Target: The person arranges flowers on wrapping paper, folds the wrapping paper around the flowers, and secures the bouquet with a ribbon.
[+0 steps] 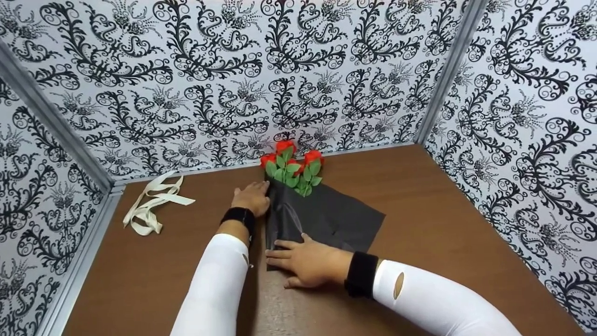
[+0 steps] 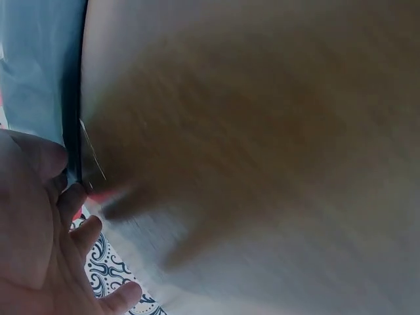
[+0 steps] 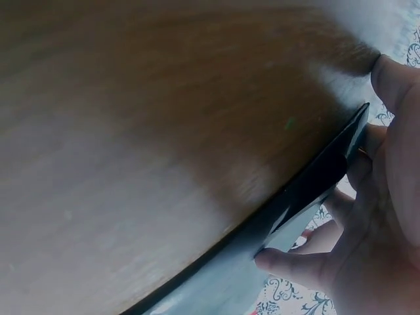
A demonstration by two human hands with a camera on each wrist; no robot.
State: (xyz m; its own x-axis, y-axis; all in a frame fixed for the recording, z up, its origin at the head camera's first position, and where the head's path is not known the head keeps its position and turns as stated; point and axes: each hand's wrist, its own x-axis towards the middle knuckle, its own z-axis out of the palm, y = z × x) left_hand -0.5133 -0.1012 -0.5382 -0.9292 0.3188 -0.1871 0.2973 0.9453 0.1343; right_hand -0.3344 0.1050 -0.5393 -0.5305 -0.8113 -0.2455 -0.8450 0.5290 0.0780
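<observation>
A sheet of black wrapping paper (image 1: 333, 217) lies on the table, its left side folded over toward the middle. From its top stick out red artificial roses (image 1: 313, 157) with green leaves, their stems hidden by the paper. My left hand (image 1: 253, 198) rests along the paper's upper left edge, fingertips near the flowers; the left wrist view shows its thumb and fingers right at that edge. Lower down, my right hand (image 1: 310, 262) presses on the folded part with fingers spread. In the right wrist view, fingers (image 3: 292, 264) of this hand touch the paper's bottom edge.
A cream ribbon (image 1: 151, 203) lies loosely tangled on the far left of the brown table (image 1: 396, 182). Patterned walls (image 1: 224, 93) with grey metal posts stand behind and on both sides. The rose heads are close to the back wall.
</observation>
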